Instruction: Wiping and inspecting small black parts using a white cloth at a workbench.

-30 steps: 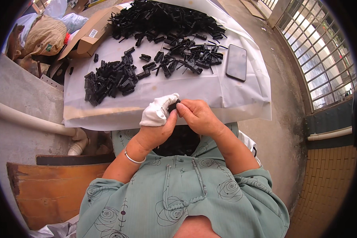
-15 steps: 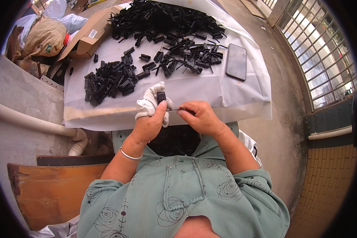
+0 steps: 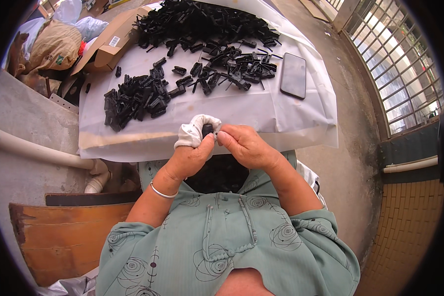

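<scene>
My left hand (image 3: pixel 193 157) has white cloth (image 3: pixel 186 134) round its fingers, the thumb bare. It is closed on a small black plastic part (image 3: pixel 207 129), held just off the table's near edge. My right hand (image 3: pixel 247 146) is bare and sits close against the part's right side, thumb and forefinger pinched together. Whatever lies in that pinch is mostly hidden; only a tiny dark bit shows at the fingertips. Beyond my hands, a pile of similar black plastic parts (image 3: pixel 142 96) lies at the left, and another cluster (image 3: pixel 234 71) lies farther off.
White plastic sheeting (image 3: pixel 276 116) covers the table. A large heap of black parts (image 3: pixel 197 22) fills its far end. A phone (image 3: pixel 293 75) lies at the right, and an opened cardboard box (image 3: pixel 114 47) stands far left. A barred window (image 3: pixel 397 59) is at the right.
My right hand has moved in against the part in my left hand. The left hand has turned the part and shifted slightly right. The dark thin piece in my right fingers is now mostly hidden.
</scene>
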`<action>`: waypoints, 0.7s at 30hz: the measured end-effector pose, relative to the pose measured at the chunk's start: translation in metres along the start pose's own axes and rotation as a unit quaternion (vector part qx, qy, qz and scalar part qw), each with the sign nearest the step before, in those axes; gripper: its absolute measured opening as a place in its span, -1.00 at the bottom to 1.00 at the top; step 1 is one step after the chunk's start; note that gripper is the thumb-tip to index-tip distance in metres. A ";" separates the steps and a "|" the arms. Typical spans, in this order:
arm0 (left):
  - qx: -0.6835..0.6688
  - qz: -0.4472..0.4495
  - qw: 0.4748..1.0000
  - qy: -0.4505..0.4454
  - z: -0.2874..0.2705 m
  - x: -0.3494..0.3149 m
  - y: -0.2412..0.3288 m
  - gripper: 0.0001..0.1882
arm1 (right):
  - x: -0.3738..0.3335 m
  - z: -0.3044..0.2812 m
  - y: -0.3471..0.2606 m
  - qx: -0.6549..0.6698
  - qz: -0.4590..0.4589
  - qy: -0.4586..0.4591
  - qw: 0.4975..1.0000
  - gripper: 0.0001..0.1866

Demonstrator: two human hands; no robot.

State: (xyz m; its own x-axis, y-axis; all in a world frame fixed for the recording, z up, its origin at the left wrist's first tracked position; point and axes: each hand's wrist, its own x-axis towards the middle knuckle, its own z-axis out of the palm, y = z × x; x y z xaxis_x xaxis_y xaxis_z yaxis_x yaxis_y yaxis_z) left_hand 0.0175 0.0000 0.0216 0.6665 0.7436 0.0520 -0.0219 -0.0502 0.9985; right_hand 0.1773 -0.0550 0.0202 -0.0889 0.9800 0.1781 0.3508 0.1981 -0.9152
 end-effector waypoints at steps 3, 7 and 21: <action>0.060 0.053 0.997 -0.009 0.000 0.001 0.000 -0.77 | 0.002 0.003 0.005 -0.012 0.006 -0.027 1.000 -0.76; 0.036 0.033 0.998 -0.034 -0.004 -0.001 -0.002 -0.73 | 0.001 0.004 0.007 0.076 0.026 -0.029 0.996 -0.75; 0.111 0.029 0.993 -0.039 -0.007 -0.002 0.005 -0.63 | 0.000 0.006 0.002 0.029 0.039 0.016 0.999 -0.77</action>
State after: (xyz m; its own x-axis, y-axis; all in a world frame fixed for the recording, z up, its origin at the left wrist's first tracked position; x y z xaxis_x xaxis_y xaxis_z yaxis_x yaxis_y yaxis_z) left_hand 0.0109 0.0028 0.0271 0.7255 0.6810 0.0996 0.0968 -0.2442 0.9649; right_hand 0.1719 -0.0546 0.0166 -0.0324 0.9927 0.1162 0.3011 0.1205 -0.9459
